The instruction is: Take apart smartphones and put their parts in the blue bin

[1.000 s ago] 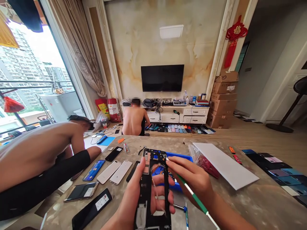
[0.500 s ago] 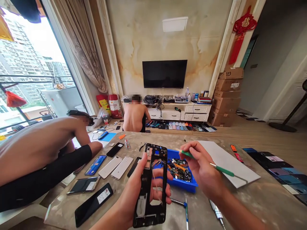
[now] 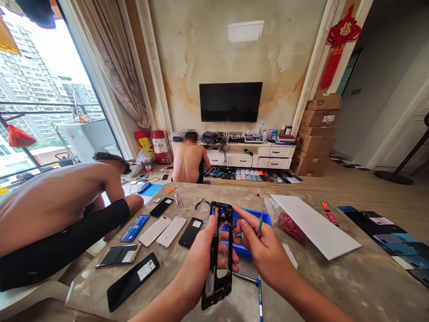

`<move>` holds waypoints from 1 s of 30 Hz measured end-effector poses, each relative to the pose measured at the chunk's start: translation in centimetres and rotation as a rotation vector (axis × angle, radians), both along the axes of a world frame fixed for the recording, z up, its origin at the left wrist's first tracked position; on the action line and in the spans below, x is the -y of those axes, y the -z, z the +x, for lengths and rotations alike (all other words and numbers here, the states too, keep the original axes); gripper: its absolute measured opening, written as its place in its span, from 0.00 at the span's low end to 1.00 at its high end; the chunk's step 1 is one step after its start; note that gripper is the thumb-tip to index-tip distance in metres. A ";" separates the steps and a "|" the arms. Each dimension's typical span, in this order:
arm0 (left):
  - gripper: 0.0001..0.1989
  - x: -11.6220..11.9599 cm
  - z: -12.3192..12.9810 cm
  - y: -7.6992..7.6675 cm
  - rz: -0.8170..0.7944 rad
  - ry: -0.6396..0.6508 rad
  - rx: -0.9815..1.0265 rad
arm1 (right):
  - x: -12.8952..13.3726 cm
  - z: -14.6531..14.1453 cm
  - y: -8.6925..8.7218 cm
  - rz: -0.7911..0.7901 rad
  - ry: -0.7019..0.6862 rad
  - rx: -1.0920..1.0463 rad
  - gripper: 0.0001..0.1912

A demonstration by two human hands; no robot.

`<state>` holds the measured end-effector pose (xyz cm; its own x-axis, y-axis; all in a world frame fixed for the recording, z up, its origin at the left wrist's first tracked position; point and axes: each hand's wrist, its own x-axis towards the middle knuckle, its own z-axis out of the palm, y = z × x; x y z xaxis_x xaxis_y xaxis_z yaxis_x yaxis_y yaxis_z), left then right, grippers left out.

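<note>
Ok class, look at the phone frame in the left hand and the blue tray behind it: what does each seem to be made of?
The phone frame looks like thin, rigid metal or hard plastic with a matte black finish; the look leaves that open. The blue tray seems to be moulded plastic, with an even bright colour and a slight sheen.

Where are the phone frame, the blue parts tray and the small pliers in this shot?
Black phone frame [image 3: 216,298], head view, lower end.
Blue parts tray [image 3: 254,213], head view, back rim.
Small pliers [image 3: 202,204], head view, black handles.
</note>
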<state>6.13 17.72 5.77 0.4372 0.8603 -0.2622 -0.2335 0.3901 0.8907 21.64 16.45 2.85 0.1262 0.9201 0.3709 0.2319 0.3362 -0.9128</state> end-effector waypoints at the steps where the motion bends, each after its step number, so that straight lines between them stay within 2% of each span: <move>1: 0.30 -0.1 0.0 0.1 -0.016 -0.012 -0.012 | 0.0 -0.3 0.2 -0.024 -0.002 0.007 0.25; 4: 0.31 -0.4 -0.1 0.5 -0.047 0.000 -0.034 | -0.1 -0.7 0.3 -0.112 -0.002 -0.030 0.28; 8: 0.34 -0.4 -0.5 0.7 -0.079 0.054 -0.010 | -0.2 -0.7 0.0 -0.143 -0.011 -0.102 0.25; 15: 0.37 -0.6 -0.7 0.7 -0.199 0.124 0.008 | -0.7 -0.8 -0.6 -0.175 0.048 -0.089 0.22; 22: 0.39 -1.4 -1.1 1.3 -0.225 0.247 0.098 | -1.5 0.4 -0.9 -0.143 0.142 -0.013 0.18; 27: 0.39 -1.7 -1.3 1.3 -0.253 0.306 0.161 | -1.4 0.7 -1.2 -0.134 0.124 0.032 0.16; 30: 0.40 -1.4 -1.0 1.0 -0.250 0.297 0.191 | -1.0 0.6 -1.5 -0.148 0.096 0.037 0.15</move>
<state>5.13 19.08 4.77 0.7168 0.6103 -0.3372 -0.2299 0.6634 0.7121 22.28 17.47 4.33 0.2045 0.9493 0.2387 0.2911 0.1738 -0.9408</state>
